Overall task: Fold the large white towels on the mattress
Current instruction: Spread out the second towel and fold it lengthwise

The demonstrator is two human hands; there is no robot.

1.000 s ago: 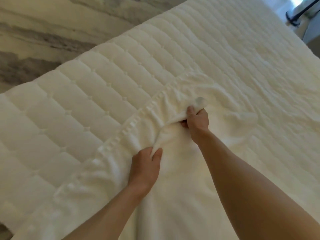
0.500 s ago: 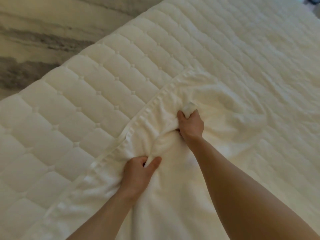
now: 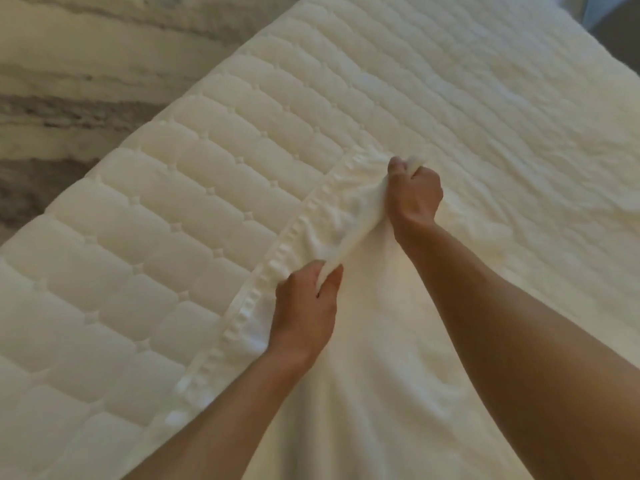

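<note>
A large white towel [image 3: 391,358] lies spread over the quilted white mattress [image 3: 173,237], its banded hem running diagonally from the lower left up to the middle. My left hand [image 3: 304,310] pinches a raised ridge of towel just inside the hem. My right hand [image 3: 414,192] is a fist closed on the same ridge farther up, with a tuft of cloth sticking out above the knuckles. The cloth is stretched taut between the two hands. The towel's right part lies rumpled on the mattress.
The mattress edge runs diagonally at the upper left, with grey and cream marbled floor [image 3: 69,81] beyond it. A dark patch with a bluish strip [image 3: 613,19] shows at the top right corner.
Both hands have kept their grip on the towel ridge. The right hand has moved up toward the hem's far corner and the fold between the hands is stretched tighter.
</note>
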